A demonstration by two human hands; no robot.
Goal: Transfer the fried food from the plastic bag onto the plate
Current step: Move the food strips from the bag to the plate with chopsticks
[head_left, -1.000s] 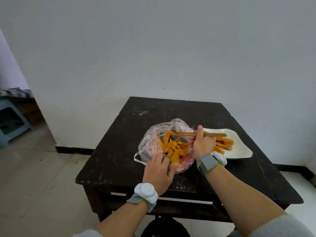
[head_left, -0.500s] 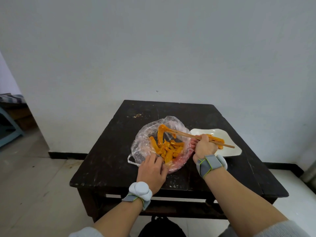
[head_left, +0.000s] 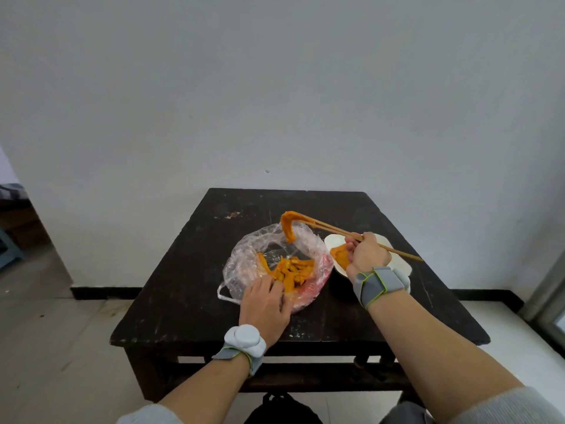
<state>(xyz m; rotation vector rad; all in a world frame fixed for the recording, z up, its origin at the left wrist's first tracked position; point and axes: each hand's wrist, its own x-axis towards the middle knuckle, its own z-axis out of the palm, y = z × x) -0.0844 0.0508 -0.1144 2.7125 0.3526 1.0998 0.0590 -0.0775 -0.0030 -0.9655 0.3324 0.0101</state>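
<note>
A clear plastic bag [head_left: 244, 258] lies open on the dark table, with a heap of orange fried strips [head_left: 290, 270] inside. My left hand [head_left: 265, 307] presses down on the bag's near edge. My right hand [head_left: 365, 255] grips wooden chopsticks [head_left: 333, 230], whose tips pinch one long orange fried piece [head_left: 289, 226] that hangs in the air above the bag's far rim. To the right of the bag sits a white plate [head_left: 397, 264], partly hidden by my right hand, with a few orange pieces [head_left: 339, 254] on it.
The dark wooden table [head_left: 189, 286] stands against a plain white wall. A blue stool [head_left: 6, 252] is at the far left on the tiled floor. A black bag [head_left: 281, 408] sits under the table's near edge.
The chopsticks have lifted a long fried piece out of the heap and up above the bag. My left hand has stayed on the bag's near edge.
</note>
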